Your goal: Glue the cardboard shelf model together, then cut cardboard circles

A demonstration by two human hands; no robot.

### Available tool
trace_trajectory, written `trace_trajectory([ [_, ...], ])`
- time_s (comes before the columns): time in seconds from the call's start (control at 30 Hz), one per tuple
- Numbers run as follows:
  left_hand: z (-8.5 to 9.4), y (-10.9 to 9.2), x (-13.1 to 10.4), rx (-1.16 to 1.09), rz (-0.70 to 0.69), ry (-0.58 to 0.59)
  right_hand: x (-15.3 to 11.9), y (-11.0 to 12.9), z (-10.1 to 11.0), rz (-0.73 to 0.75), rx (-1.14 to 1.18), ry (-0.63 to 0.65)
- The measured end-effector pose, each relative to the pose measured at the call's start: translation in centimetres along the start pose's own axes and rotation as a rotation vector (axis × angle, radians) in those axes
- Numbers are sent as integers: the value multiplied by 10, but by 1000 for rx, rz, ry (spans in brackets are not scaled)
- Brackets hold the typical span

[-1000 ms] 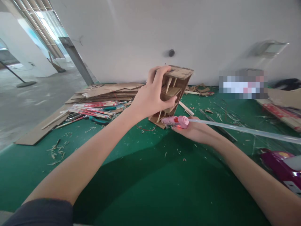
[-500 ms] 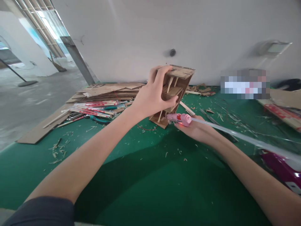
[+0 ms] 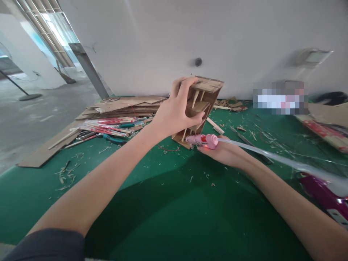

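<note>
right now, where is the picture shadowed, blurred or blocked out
Head view: broad shadow across the near green tabletop; the clear glue stick smears toward the right edge; a pixelated patch hides something by the wall.

A makeshift craft workspace occupies part of a bare, unfinished interior, where a green-topped bench (image 3: 163,217) strewn with pale shavings (image 3: 65,175) stands against a plain wall (image 3: 152,43). Stacked cardboard sheets (image 3: 130,104), packets of sticks (image 3: 108,125) wrapped in red-and-clear plastic and teal-handled tools (image 3: 114,139) crowd its far side. Beyond, at left, a bare, dusty-looking gray floor (image 3: 40,116) stretches past a broom (image 3: 65,75) toward exposed metal framing (image 3: 45,27).
</note>
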State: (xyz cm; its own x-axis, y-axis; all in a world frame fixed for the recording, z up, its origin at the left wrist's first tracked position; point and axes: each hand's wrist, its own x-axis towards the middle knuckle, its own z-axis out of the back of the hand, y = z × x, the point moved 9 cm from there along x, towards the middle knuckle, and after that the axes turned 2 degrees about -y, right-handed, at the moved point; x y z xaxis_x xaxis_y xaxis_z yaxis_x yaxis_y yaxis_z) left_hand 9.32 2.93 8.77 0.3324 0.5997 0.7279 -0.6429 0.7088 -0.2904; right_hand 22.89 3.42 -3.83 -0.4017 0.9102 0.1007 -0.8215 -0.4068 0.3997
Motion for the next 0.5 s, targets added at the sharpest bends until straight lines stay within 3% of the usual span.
trace_trajectory([
  [0.07, 1, 0, 0, 3, -1, 0, 0, 4, 3, 47, 12, -31],
  [0.2, 0, 0, 0, 2, -4, -1, -1, -8, 5, -101, -34, -26],
  [0.37, 0, 2, 0, 1, 6, 5, -1, 0, 11, 50, 54, -113],
  [0.5, -1, 4, 0, -4, 0, -3, 0, -19, 8, -88, 95, -139],
])
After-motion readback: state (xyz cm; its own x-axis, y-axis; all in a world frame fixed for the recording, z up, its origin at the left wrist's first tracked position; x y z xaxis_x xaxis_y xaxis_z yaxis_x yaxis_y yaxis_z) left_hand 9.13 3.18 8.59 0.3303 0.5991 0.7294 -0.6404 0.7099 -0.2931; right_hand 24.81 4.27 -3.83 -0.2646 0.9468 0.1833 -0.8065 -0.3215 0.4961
